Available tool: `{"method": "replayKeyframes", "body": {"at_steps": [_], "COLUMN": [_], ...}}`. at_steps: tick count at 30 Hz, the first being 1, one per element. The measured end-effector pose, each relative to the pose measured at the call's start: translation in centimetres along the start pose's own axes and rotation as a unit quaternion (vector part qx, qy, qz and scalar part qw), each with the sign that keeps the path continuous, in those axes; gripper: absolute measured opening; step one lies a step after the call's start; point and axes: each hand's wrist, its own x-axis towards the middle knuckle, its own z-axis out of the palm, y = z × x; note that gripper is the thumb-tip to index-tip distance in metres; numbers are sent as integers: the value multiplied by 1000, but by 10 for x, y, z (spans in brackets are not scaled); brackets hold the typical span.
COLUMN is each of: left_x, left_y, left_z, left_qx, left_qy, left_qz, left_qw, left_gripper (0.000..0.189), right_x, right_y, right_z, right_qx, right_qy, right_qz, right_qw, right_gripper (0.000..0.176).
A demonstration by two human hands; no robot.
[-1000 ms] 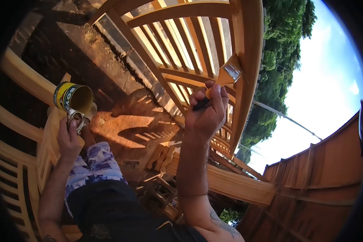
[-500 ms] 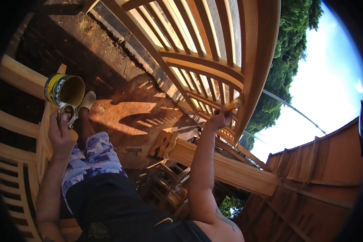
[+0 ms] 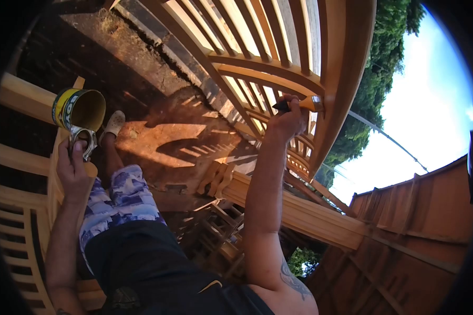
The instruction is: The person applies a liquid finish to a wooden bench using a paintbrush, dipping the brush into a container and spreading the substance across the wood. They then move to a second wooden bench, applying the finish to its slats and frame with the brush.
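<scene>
- Wooden rail [image 3: 347,73] was met by the brush [image 3: 307,103], which was clasped tightly in the right hand [image 3: 285,122], arm stretched forward, wrist bent so the bristles lay flat
- Yellow tin [image 3: 80,109] was gripped by its handle in the left hand [image 3: 72,167], raised aside, likely for easy dipping

Tin [image 3: 68,109] label only partly legible

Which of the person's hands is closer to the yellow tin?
Left. The left hand holds the yellow tin from below; the right hand is far across, gripping a paintbrush against the wooden rail.
</scene>
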Motion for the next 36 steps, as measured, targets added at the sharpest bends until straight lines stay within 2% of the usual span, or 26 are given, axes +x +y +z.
{"method": "replayKeyframes", "body": {"at_steps": [2, 3, 5, 8, 11, 14, 16, 20, 23, 26, 29, 30, 32, 36], "left_x": [0, -1, 0, 0, -1, 0, -1, 0, 0, 0, 0, 0, 0, 1], "left_y": [1, 5, 5, -8, -11, -5, 0, -3, -4, -3, -3, -3, -4, -5], "left_z": [1, 5, 7, 0, -1, 2, 6, 4, 2, 2, 2, 3, 3, 1], "left_qx": [-1, -6, -9, -2, -1, -8, -12, -12, -16, 0, -3, -9, -14, -3], "left_qy": [9, 16, 20, 9, 9, 16, 22, 16, 12, 14, 13, 14, 10, 6], "left_qz": [1, -1, -2, -5, -6, -9, -29, -4, 1, 14, 8, 0, -9, -3], "left_qw": [1000, 1000, 1000, 1000, 1000, 1000, 999, 1000, 1000, 1000, 1000, 1000, 1000, 1000], "left_gripper": [24, 24, 23, 22, 20, 20, 20, 20, 21, 21, 21, 21, 21, 22], "right_x": [-26, -33, -42, -23, 30, 55, 65, 84, 85, 87, 89, 69, 57, 35], "right_y": [-6, -4, -6, 7, 26, 38, 49, 73, 94, 83, 52, 23, 19, 14], "right_z": [26, 24, 16, -31, -112, -154, -172, -204, -216, -212, -174, -128, -89, -52], "right_qx": [-14, -34, -62, -89, -100, -117, -117, -139, -63, 26, -15, 17, 43, 27], "right_qy": [-47, -99, -108, -41, -3, 44, 76, 111, 255, 272, 106, 135, 127, 98], "right_qz": [-36, -53, -54, -100, -89, -75, -59, -11, 64, 161, 98, 96, 63, 36], "right_qw": [998, 993, 991, 990, 991, 989, 988, 984, 963, 948, 989, 986, 989, 994], "right_gripper": [19, 27, 28, 37, 40, 37, 33, 24, 12, 4, 5, 5, 9, 19]}}
